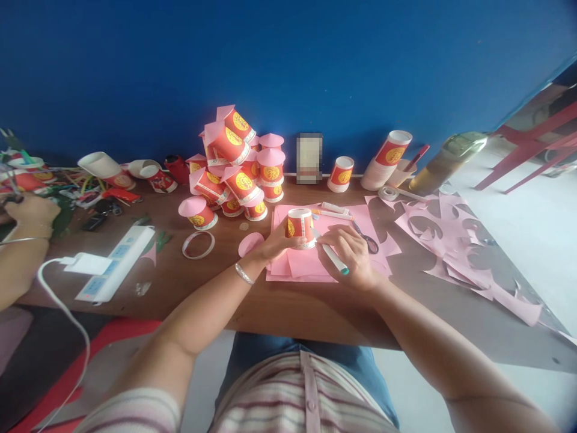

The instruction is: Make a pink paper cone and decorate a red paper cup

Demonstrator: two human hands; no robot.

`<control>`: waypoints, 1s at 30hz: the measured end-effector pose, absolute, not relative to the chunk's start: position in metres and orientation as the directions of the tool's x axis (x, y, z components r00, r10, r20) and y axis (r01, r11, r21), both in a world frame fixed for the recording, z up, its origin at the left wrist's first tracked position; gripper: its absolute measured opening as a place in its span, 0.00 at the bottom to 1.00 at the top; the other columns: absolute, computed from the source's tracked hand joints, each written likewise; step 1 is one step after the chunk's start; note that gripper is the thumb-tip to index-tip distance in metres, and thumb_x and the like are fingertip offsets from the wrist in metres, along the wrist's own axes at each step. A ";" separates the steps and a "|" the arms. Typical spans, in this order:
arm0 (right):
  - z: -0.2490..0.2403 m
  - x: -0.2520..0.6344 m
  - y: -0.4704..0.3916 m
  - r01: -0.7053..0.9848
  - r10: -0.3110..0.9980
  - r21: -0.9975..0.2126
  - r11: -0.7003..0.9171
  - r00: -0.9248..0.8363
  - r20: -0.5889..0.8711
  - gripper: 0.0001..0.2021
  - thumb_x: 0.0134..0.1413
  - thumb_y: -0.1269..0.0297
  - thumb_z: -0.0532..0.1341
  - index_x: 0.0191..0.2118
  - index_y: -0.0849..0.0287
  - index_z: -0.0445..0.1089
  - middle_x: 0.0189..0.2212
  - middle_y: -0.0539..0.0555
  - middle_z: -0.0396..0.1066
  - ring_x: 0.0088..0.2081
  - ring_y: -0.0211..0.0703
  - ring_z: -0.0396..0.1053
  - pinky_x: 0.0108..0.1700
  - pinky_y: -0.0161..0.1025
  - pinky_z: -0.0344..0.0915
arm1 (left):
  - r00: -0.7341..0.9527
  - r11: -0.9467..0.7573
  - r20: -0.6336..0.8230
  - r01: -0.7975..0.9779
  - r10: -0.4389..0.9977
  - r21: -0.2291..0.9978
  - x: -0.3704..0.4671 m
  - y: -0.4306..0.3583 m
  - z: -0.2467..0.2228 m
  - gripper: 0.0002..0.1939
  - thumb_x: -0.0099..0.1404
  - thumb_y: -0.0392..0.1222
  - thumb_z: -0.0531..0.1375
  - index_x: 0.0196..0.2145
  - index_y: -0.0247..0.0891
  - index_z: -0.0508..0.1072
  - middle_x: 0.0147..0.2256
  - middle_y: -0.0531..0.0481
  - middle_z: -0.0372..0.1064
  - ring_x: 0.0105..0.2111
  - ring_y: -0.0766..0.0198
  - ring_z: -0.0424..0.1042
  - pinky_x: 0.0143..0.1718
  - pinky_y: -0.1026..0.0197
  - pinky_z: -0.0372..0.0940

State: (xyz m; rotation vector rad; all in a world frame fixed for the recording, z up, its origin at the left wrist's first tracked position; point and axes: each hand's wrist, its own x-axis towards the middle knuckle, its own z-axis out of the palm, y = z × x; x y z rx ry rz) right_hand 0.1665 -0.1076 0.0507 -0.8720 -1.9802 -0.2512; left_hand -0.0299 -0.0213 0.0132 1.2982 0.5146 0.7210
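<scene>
My left hand (277,242) is wrapped round the left side of a red paper cup (301,230) with a yellow emblem and a white strip down its front. My right hand (352,255) is closed on a white pen with a green end (334,258), its front end towards the right side of the cup. Beneath both hands lie pink paper sheets (306,266). Behind the cup, a white marker (334,208) and an orange pen lie on the paper, with dark-handled scissors (370,243) to the right.
Red cups with pink cone tops (243,183) are piled at the back. Pink scraps (469,258) cover the right side. A tape ring (198,245) and power strip (115,264) lie left. Another person's hand (33,210) is at the far left.
</scene>
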 end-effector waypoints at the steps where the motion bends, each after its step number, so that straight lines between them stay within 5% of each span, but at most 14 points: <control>1: 0.050 0.167 -0.107 0.668 0.477 -0.164 0.726 -0.317 0.820 0.12 0.61 0.78 0.59 0.47 0.55 0.67 0.33 0.53 0.76 0.33 0.45 0.73 0.39 0.45 0.71 | 0.689 0.110 0.056 -0.195 0.722 0.975 -0.030 -0.021 0.013 0.26 0.61 0.48 0.70 0.55 0.39 0.72 0.44 0.45 0.74 0.45 0.57 0.71 0.47 0.54 0.66; 15: 0.043 0.169 -0.103 0.696 0.509 -0.180 0.695 -0.298 0.808 0.14 0.62 0.77 0.60 0.51 0.56 0.68 0.35 0.55 0.76 0.37 0.48 0.75 0.41 0.45 0.71 | 0.700 0.099 0.036 -0.151 0.714 0.984 -0.029 -0.017 0.008 0.15 0.60 0.43 0.71 0.41 0.37 0.74 0.40 0.48 0.72 0.40 0.60 0.69 0.45 0.55 0.66; 21: 0.044 0.169 -0.105 0.687 0.522 -0.189 0.701 -0.315 0.793 0.14 0.63 0.76 0.59 0.51 0.55 0.68 0.36 0.55 0.77 0.37 0.48 0.75 0.41 0.46 0.72 | 0.661 0.065 0.048 -0.145 0.749 0.987 -0.029 -0.019 0.010 0.21 0.59 0.40 0.72 0.50 0.41 0.73 0.40 0.51 0.72 0.41 0.61 0.69 0.44 0.57 0.68; 30: 0.040 0.164 -0.107 0.646 0.504 -0.175 0.743 -0.369 0.781 0.14 0.61 0.78 0.56 0.49 0.56 0.67 0.35 0.55 0.76 0.35 0.46 0.73 0.44 0.47 0.73 | 0.682 0.084 0.022 -0.122 0.731 0.989 -0.027 -0.018 0.009 0.19 0.59 0.44 0.71 0.46 0.38 0.73 0.40 0.49 0.71 0.40 0.62 0.70 0.41 0.60 0.68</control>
